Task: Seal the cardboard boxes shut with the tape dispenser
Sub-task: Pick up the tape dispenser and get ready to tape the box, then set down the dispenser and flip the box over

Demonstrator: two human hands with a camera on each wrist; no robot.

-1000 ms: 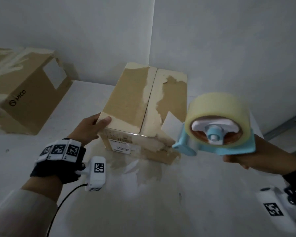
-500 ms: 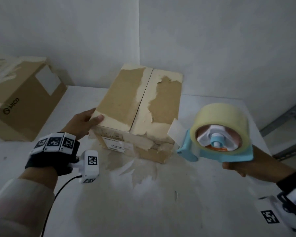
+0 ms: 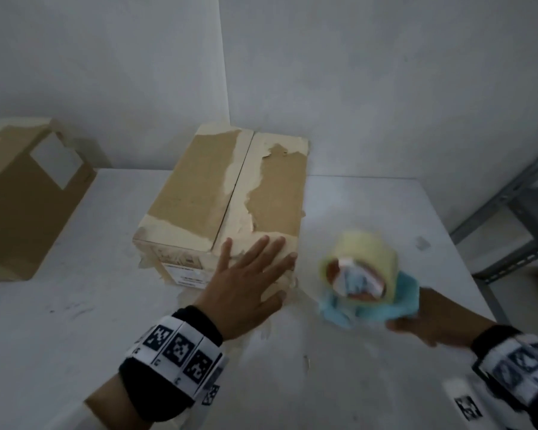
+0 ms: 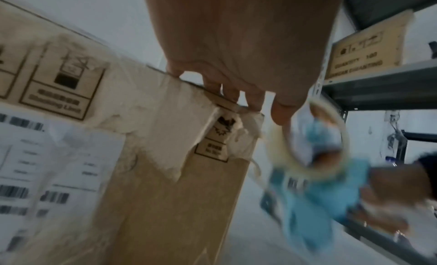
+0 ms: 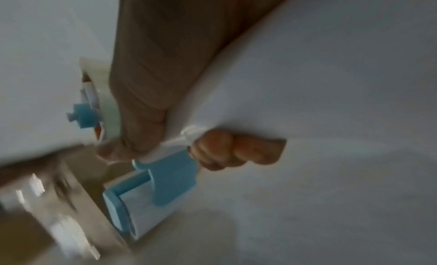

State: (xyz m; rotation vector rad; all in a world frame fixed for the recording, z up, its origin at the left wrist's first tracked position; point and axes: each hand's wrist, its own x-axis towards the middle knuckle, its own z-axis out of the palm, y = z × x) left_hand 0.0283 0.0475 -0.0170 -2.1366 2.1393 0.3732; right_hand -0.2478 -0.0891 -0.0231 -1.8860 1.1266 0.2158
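Left hand [image 3: 246, 287], fingers spread flat, presses the near right corner of the box [image 3: 224, 197], while right hand [image 3: 429, 324], just right of it, grips the handle of the blurred blue dispenser [image 3: 364, 290], whose tape roll [image 3: 370, 252] lies beside the box's right face.
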